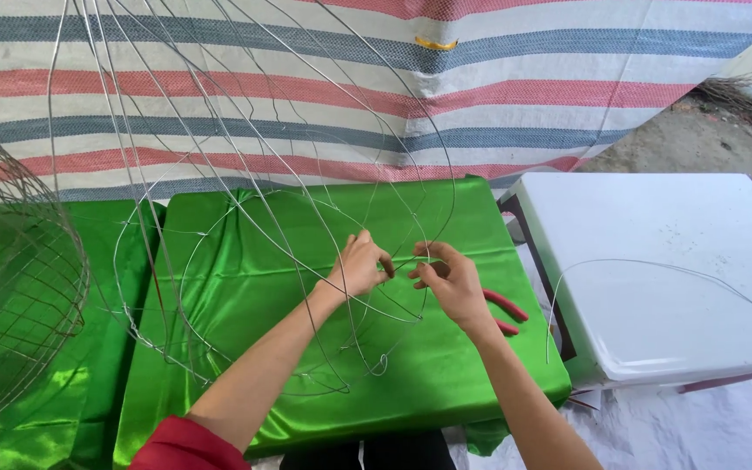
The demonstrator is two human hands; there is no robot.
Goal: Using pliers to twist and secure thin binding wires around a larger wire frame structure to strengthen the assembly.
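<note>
Pinching the thin wire (400, 264) between our left hand (360, 265) and right hand (446, 278), we hold it sideways over the green counter (446, 218), both hands equally near.

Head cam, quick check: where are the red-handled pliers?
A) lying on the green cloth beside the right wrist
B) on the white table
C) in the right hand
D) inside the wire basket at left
A: the red-handled pliers lie on the green cloth just past the right hand, which together with the left hand pinches the thin wire frame; neither hand holds the pliers.
</note>
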